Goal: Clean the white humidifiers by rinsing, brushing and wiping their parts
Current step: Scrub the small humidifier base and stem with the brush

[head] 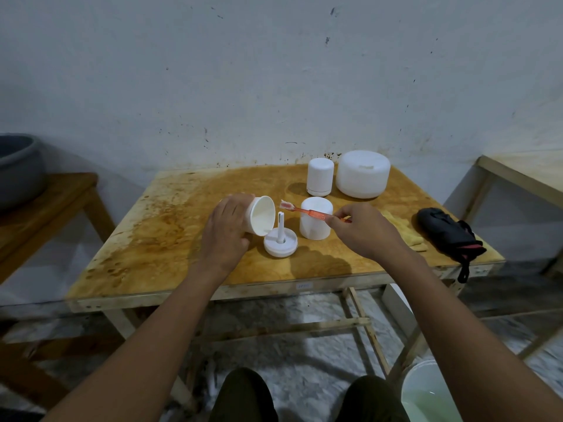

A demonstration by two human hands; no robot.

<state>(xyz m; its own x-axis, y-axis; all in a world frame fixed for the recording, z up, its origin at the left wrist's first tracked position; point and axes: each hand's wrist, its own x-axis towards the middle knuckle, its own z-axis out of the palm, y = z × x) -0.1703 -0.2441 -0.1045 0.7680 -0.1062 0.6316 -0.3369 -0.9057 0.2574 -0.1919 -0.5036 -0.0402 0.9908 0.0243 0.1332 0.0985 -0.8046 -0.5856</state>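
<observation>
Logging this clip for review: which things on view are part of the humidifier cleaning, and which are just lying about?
In use:
- white tank, tilted in the left hand
- orange toothbrush in the right hand
- base with stem
- upright white cover
- two more humidifiers
- yellow cloth
- bucket of water

Lying about:
- black pouch
- grey basin

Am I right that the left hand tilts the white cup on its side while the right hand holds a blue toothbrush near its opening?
Not quite. In the head view the toothbrush in the right hand is orange-red, not blue. The left hand does tilt the white cup on its side.
</observation>
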